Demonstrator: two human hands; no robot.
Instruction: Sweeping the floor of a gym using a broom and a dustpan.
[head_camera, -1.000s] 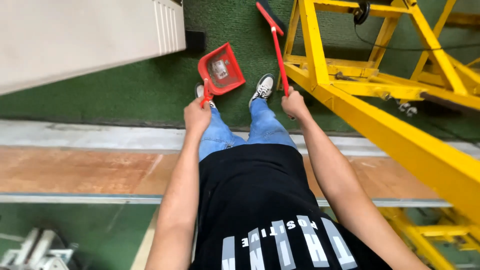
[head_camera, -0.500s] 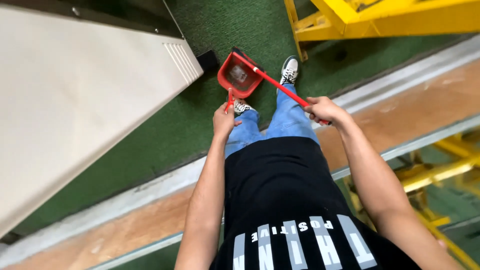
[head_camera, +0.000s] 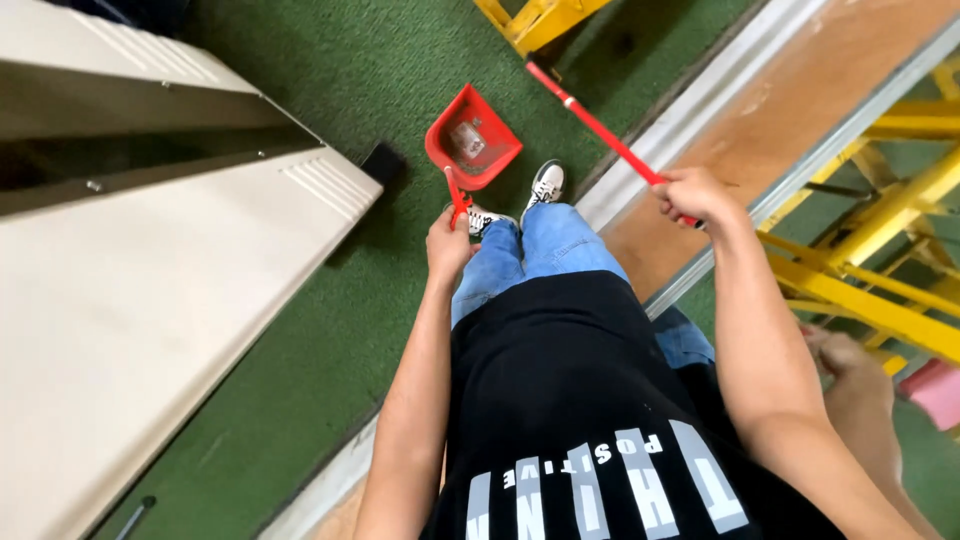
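Head view, left hand (head_camera: 447, 240) in a closed grip on the handle of a red dustpan (head_camera: 472, 140) held low over green floor matting (head_camera: 300, 330), scraps inside, right hand (head_camera: 693, 195) clasping a red broom handle (head_camera: 600, 128), cream metal cabinet (head_camera: 150, 290) at left.

Bright, even light; a sharp wide-angle view

Soft shadows are cast beside the cabinet (head_camera: 170, 330) onto the green floor (head_camera: 330, 60). No glare is seen. Straight lines are bent slightly toward the edges, and slight blur is seen there.
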